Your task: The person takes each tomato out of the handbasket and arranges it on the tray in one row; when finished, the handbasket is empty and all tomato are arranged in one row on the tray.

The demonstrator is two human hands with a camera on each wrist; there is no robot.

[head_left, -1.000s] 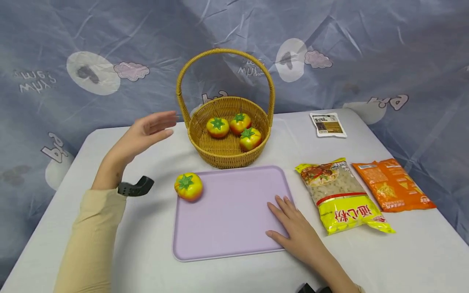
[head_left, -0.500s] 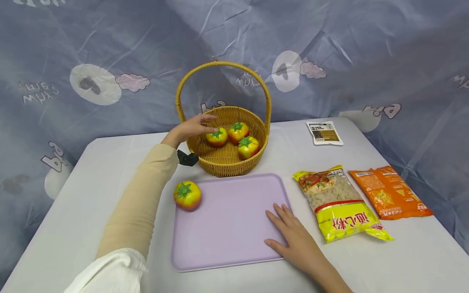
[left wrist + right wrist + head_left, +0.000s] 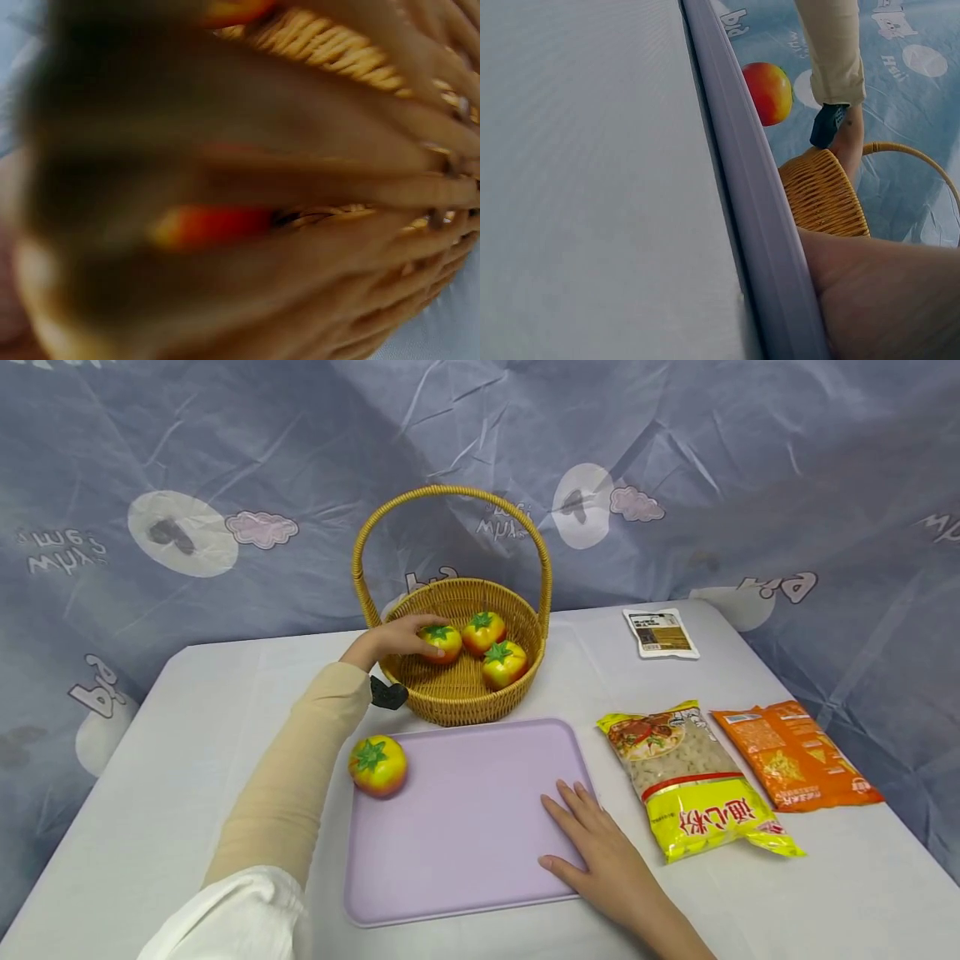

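Head view: the left hand [image 3: 397, 637] reaches over the rim of the wicker basket [image 3: 468, 708], its grip curled about the left tomato [image 3: 447, 643], thumb on the near side. That tomato sits inside the basket, glossy, orange-red with yellow patches, capped by pointed green leaves; two similar tomatoes lie beside it. The right hand [image 3: 600, 856], grip wide and fingers extended, rests on the lilac tray [image 3: 457, 852].
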